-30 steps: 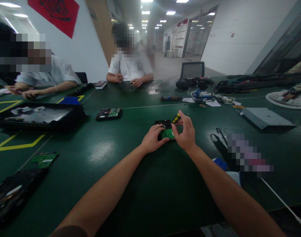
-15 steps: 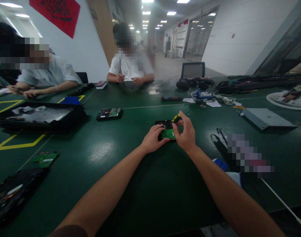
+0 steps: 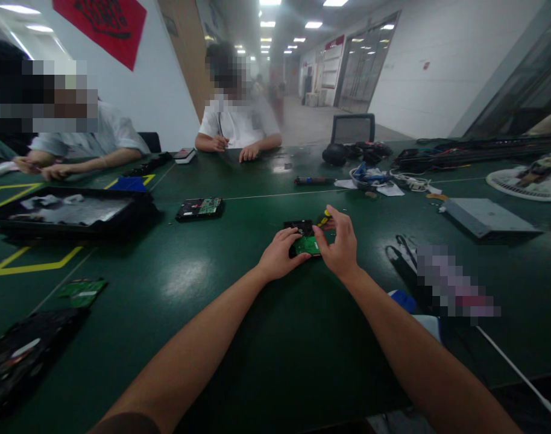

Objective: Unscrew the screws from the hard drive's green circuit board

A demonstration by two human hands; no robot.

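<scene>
A black hard drive [image 3: 302, 228] with a green circuit board [image 3: 307, 245] lies on the dark green table [image 3: 221, 337] in front of me. My left hand [image 3: 279, 254] is curled over its near left edge and holds it down. My right hand [image 3: 341, 244] is closed round a small screwdriver with a yellow and black handle [image 3: 323, 219], whose tip is over the drive and is hidden by my fingers.
A second drive [image 3: 200, 208] lies further left, beside a black tray [image 3: 67, 212]. A loose green board [image 3: 82, 290] and an opened black unit [image 3: 22, 355] sit near left. Two people work across the table. Cables and tools [image 3: 370, 175], a grey box [image 3: 486, 216].
My right hand has shifted slightly on the screwdriver, whose handle sits a little lower. The person opposite has put one hand flat on the table.
</scene>
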